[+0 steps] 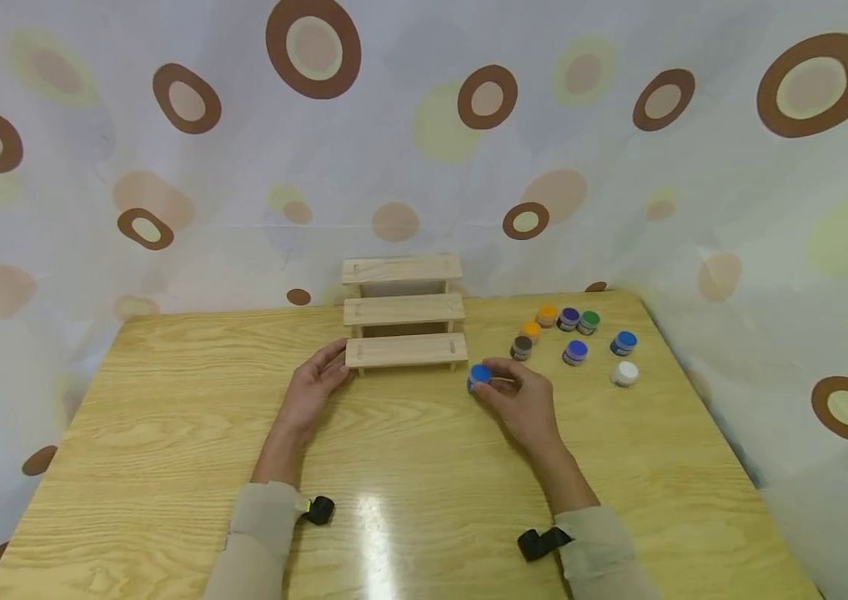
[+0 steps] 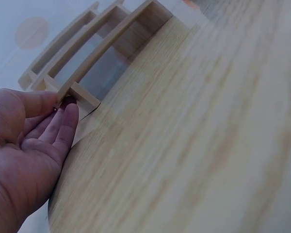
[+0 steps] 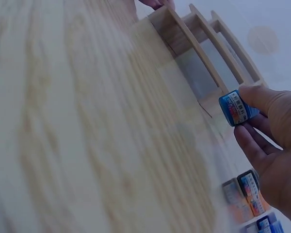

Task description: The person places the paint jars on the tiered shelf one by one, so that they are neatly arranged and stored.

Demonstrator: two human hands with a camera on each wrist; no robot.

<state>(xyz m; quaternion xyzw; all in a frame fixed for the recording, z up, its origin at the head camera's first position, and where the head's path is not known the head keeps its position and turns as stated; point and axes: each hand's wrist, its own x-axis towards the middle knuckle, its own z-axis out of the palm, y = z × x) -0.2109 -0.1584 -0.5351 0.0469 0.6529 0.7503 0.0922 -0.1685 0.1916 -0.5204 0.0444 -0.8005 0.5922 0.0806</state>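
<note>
Beige sleeves (image 1: 262, 517) foremost, left hand (image 1: 314, 385) grips wooden rack (image 1: 404, 310), right hand (image 1: 524, 402) pinches blue jar (image 1: 479, 374)

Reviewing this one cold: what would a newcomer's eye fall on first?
Probably the pale wooden three-step rack at the far edge of the wood-grain table, its lowest step held at the left end by the left hand. Next, the small round blue-lidded jar the right hand grips near the rack's right front corner. Then the eight small, mixed-colour jars scattered farther right.
</note>
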